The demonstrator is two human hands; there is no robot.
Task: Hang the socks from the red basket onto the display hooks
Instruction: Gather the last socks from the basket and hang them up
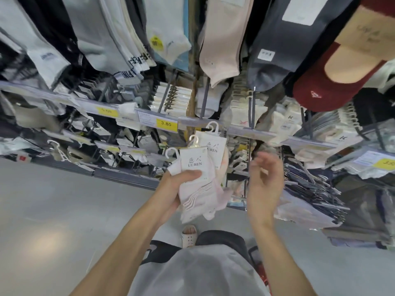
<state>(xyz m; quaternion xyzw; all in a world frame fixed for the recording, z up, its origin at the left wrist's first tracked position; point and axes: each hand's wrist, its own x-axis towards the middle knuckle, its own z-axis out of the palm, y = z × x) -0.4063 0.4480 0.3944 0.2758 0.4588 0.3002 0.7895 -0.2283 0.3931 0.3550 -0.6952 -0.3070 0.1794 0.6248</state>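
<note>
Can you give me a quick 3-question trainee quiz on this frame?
1. True or false: the right hand holds a sock pack.
2. Which hand grips the sock packs? A) left B) right C) both
3. Fill in: the yellow price tag above the packs reads ____.

Key: 1 false, the right hand is open and empty beside the packs; 2 A, the left hand clamps them, thumb across the front; 3 3.80.
</note>
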